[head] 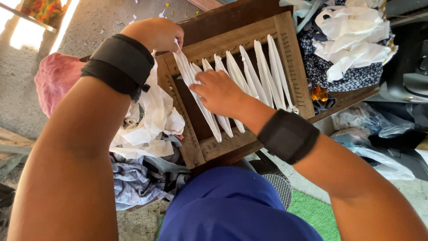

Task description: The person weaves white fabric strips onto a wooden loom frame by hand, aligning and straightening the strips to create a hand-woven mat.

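The white cloth strips (243, 78) span the wooden frame (292, 62) lengthwise, running away from the person. The left hand (156, 33) pinches the leftmost strip's far end at the frame's top corner; the right hand (218, 91) rests spread across the strips' middles, nearer.

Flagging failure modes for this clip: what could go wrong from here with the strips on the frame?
1. The left hand pinches a white strip at the wooden frame top corner; it looks thin and could tear if pulled hard.
2. The right hand presses on the neighbouring strips, so it may shove them out of their spacing.
3. The loose white scraps beside the frame could snag.
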